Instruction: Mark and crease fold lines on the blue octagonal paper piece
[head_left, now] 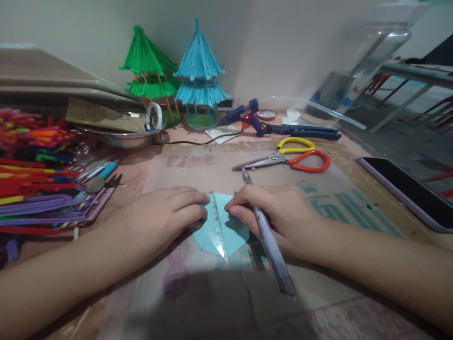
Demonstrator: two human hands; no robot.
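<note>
My left hand (173, 210) is closed, with bent fingers holding a clear ruler (218, 226) down on a piece of light blue paper (238, 232). The ruler has a marked edge and a pointed near end; its left part and my left thumb are hidden under the hand. On the other side, my right hand (272, 210) is closed around a pale purple pen (271, 245), which slants back towards me. The right thumb and index finger touch the paper's right side. Just beyond the hands lie scissors (283, 158) with one yellow and one orange handle.
A blue glue gun (242, 115) and dark blue pliers (304, 131) lie behind the scissors. A green pagoda model (150, 61) and a blue one (200, 66) stand by the wall. Pipe cleaners (38, 189) crowd the left; a phone (406, 191) lies right.
</note>
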